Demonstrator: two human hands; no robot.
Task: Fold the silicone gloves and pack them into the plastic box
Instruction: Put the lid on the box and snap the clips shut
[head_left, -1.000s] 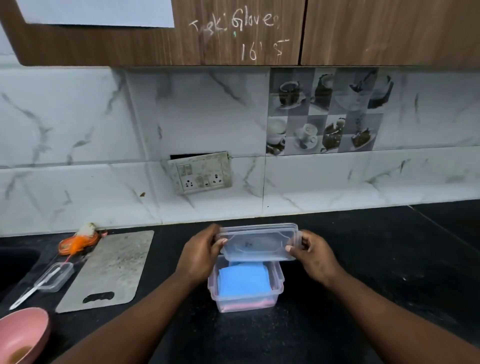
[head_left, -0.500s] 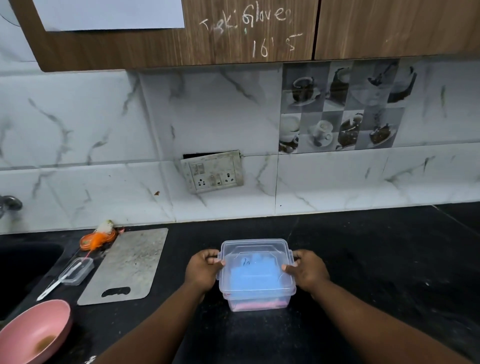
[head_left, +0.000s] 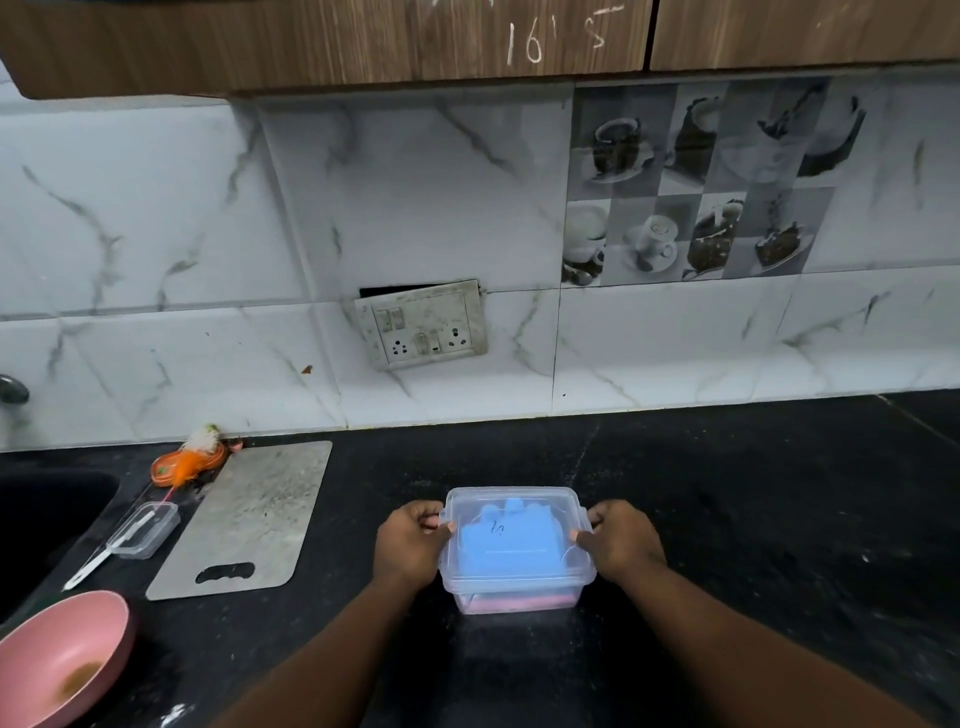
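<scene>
Black counter (head_left: 727, 519) under plastic box (head_left: 517, 597)

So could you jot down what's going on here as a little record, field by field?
place: black kitchen counter below a marble-tiled wall
main item: clear plastic box with its lid on top
contents: folded blue glove above, something pink beneath
left hand: gripping the lid's left edge
right hand: gripping the lid's right edge
to the left: cutting board, pink bowl, small clear container
lid clipped shut: cannot tell

White marble-look wall tiles (head_left: 426, 208) rise behind a black countertop (head_left: 727, 493) under wooden cabinets (head_left: 311, 47).
</scene>
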